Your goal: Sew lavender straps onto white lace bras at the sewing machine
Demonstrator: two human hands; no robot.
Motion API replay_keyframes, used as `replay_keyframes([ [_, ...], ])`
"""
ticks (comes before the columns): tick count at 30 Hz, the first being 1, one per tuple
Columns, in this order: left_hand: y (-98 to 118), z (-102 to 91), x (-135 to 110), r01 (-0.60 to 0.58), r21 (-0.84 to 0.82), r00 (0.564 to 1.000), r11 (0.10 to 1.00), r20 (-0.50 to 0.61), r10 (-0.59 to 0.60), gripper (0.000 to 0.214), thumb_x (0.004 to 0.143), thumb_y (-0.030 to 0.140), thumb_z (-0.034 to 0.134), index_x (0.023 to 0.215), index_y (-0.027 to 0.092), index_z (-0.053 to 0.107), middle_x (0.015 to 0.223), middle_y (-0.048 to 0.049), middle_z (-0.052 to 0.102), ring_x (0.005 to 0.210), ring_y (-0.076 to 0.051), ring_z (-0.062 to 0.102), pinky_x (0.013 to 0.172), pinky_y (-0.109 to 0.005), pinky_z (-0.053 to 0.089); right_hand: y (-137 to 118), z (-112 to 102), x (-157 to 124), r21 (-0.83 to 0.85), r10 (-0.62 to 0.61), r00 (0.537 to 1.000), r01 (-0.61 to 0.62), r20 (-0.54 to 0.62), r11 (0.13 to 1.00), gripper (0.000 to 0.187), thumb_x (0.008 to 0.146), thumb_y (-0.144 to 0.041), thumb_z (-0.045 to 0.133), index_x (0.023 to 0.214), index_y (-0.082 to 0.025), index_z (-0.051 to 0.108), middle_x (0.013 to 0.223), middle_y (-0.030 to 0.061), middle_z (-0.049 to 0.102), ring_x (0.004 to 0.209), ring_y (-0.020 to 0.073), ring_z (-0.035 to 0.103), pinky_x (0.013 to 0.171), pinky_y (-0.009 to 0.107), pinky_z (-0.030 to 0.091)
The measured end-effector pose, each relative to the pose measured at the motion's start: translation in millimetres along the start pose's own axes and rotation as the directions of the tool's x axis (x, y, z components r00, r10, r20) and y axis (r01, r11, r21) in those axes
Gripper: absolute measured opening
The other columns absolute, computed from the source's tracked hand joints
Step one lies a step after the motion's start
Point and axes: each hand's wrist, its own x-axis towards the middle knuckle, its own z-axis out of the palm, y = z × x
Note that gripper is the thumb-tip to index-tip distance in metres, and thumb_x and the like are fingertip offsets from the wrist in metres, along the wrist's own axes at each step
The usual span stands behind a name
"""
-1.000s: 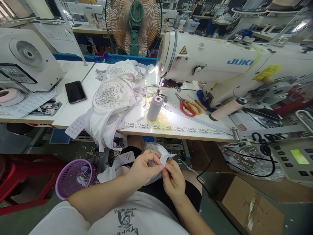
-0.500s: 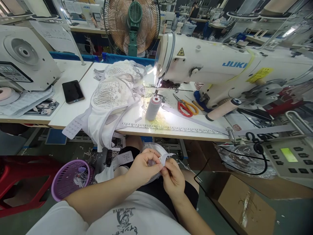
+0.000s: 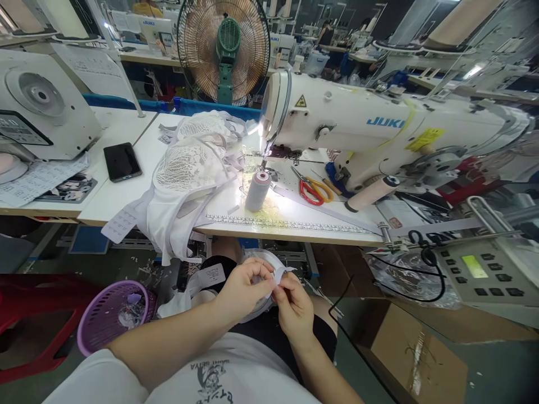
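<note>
Over my lap lies a white bra (image 3: pixel 277 273) with pale straps and a paper label; its lower folds are partly behind my forearm. My left hand (image 3: pixel 246 287) is closed, thumb and fingertips pinching an edge of it. Right beside it, my right hand (image 3: pixel 296 310) pinches the same small stretch of fabric, fingers curled. The exact seam between the fingertips is hidden. On the table above the hands, a heap of white lace bras (image 3: pixel 185 168) hangs partly over the front edge. A grey thread spool (image 3: pixel 257 193) stands upright near the sewing machine's needle.
The white sewing machine (image 3: pixel 337 118) fills the table's right side. Red-and-orange scissors (image 3: pixel 311 189) and a pink thread cone (image 3: pixel 370 193) lie by it. A phone (image 3: pixel 122 161) rests at left. Below are a purple basket (image 3: pixel 95 320), a cardboard box (image 3: pixel 421 348) and a control box (image 3: pixel 484 275).
The camera view has shifted slightly, so the table and machine appear a little lower and further left. Both hands keep pinching the bra, with only slight finger movement.
</note>
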Motion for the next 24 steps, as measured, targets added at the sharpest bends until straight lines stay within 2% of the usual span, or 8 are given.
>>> replay_keyframes([
  [12,-1.2,-1.0,-3.3,-0.003,0.027,1.0,1.0,0.012,0.003,0.009,0.062,0.017,0.06,0.055,0.016,0.055,0.088,-0.0048,0.052,0.088,-0.018,0.05,0.08,-0.031,0.036,-1.1,0.1,-1.3,-0.005,-0.021,1.0,0.021,0.005,1.0,0.013,0.084,-0.013,0.048,0.075,-0.019,0.054,0.065,-0.0019,0.041,0.061,0.0117,0.043,0.054,0.025,0.035],
  [19,-6.2,-1.9,-0.2,-0.027,0.114,0.999,0.993,0.025,0.024,0.008,0.063,0.016,0.058,0.056,0.016,0.054,0.091,-0.0053,0.051,0.086,-0.018,0.05,0.076,-0.029,0.038,-1.3,1.5,-2.8,-0.031,-0.015,1.0,0.015,-0.027,0.999,0.013,0.085,-0.014,0.047,0.074,-0.019,0.052,0.063,-0.0024,0.039,0.06,0.0118,0.042,0.053,0.025,0.034],
  [24,-6.8,0.7,2.3,-0.039,0.193,0.999,0.98,0.016,0.037,0.011,0.061,0.01,0.057,0.054,0.016,0.052,0.091,-0.0053,0.053,0.089,-0.018,0.052,0.082,-0.031,0.038,-0.9,2.0,-4.5,-0.069,-0.01,0.999,0.007,-0.047,0.998,0.014,0.085,-0.015,0.046,0.073,-0.019,0.05,0.064,-0.002,0.041,0.06,0.012,0.043,0.054,0.025,0.034],
])
